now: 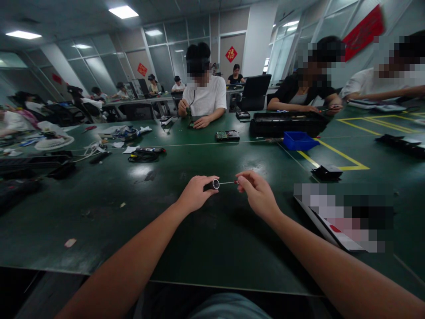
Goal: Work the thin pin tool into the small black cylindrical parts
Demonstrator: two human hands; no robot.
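We face a green table (pixel 212 248) spanning the frame, a long black case (pixel 282 128) toward the upper right. At centre, our left hand (pixel 195 193) and right hand (pixel 257 193) both pinch: the left a dark tube (pixel 215 184) (its pale-rimmed end faces us), the right a red-handled screwdriver (pixel 227 182), its shaft reaching toward the tube.
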